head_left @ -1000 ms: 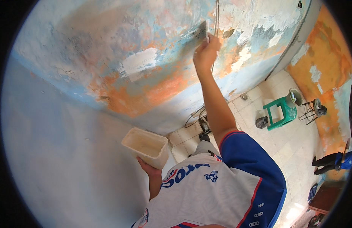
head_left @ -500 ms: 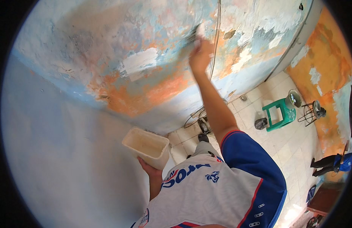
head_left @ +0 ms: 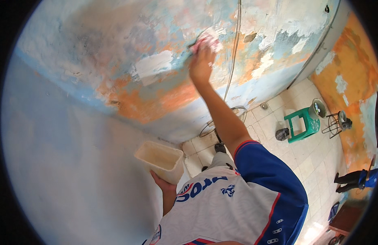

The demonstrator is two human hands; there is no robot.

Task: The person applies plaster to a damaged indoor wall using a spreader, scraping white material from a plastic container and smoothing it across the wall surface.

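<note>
My right hand [head_left: 201,67] is raised to the patchy wall [head_left: 115,53], its fingers closed on a putty knife [head_left: 208,42]. The blade looks reddish, smeared white, and blurred by motion; it lies against the wall left of a hanging cable [head_left: 234,53]. White filler shows around the blade. Low on the left, my left hand [head_left: 163,184] grips a cream rectangular plastic tub [head_left: 172,174] from beneath and the side. The tub is tilted, its mouth facing up, with pale residue inside. Part of my left hand is hidden behind it.
A green plastic stool [head_left: 306,127], a bucket [head_left: 317,108] and a black metal stand [head_left: 333,124] are on the tiled floor to the right. A black bag [head_left: 282,134] lies beside the stool. Another person [head_left: 362,178] stands at the far right. Coiled cable [head_left: 209,127] is near the wall's foot.
My right hand has moved slightly left and down along the wall, and the putty knife has turned from edge-on to flatter. The left hand and tub stay nearly in place.
</note>
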